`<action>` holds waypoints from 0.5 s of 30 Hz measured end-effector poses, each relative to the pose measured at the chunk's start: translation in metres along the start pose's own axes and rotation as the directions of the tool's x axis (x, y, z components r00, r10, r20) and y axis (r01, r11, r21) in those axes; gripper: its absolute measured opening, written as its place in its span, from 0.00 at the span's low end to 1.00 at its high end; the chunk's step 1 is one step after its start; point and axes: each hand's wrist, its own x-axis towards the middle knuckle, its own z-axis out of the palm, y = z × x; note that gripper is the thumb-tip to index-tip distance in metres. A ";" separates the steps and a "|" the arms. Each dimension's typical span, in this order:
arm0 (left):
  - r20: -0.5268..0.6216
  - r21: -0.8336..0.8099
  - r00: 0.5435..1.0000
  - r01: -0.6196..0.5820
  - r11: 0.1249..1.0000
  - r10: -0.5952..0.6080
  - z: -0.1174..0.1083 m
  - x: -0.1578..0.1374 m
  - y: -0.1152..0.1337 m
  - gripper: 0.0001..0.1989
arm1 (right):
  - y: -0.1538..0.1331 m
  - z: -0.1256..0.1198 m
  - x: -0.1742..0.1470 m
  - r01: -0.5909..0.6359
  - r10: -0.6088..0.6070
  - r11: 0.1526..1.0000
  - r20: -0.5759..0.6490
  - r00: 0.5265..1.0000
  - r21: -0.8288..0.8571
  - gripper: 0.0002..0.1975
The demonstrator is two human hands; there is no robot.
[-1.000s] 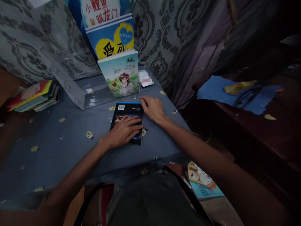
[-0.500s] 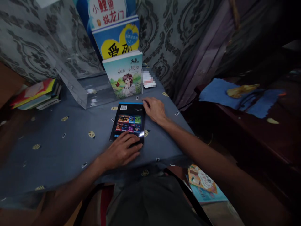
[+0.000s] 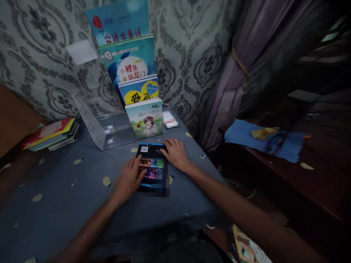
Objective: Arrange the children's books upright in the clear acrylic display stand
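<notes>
A dark book [image 3: 153, 150] with small colourful pictures and a barcode lies flat on the cloth-covered table, near its front. My left hand [image 3: 128, 179] rests on the book's left edge, its fingers stretched and thumb apart over the pictures. At the top right corner, my right hand [image 3: 175, 155] lies with fingers spread, their tips touching the cover. Just beyond it, a book with a girl on its cover [image 3: 146, 122] stands upright in a clear stepped rack [image 3: 95, 133].
Behind it on the rack stand a yellow-and-blue book [image 3: 137, 91] and taller blue books [image 3: 128, 58]. A stack of books [image 3: 55, 135] lies at left. Near the rack's right side is a blurred white item [image 3: 170, 120]. A blue cloth [image 3: 238, 135] covers part of a dark red surface.
My left hand has moved from the book's lower edge to its left side. The right hand stays by the top right corner. The view has tilted up, showing more of the rack.
</notes>
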 end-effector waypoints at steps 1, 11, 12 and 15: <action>-0.006 -0.112 0.999 0.042 0.993 -0.043 -0.002 0.004 0.000 0.26 | -0.002 -0.002 0.000 -0.001 0.001 1.000 0.009 1.000 -0.011 0.18; 0.387 -0.818 0.810 0.522 0.241 -0.441 -0.010 0.045 -0.002 0.31 | -0.003 -0.006 -0.002 0.019 -0.019 0.999 0.002 1.000 0.026 0.18; 0.421 -0.820 0.821 0.526 0.227 -0.385 -0.010 0.049 0.001 0.30 | -0.001 -0.006 -0.002 0.018 -0.018 0.998 -0.004 1.000 0.053 0.18; 0.399 -0.840 0.864 0.479 0.254 -0.307 -0.014 0.059 0.011 0.31 | 0.005 -0.004 0.001 0.004 0.002 0.977 -0.028 1.000 0.211 0.17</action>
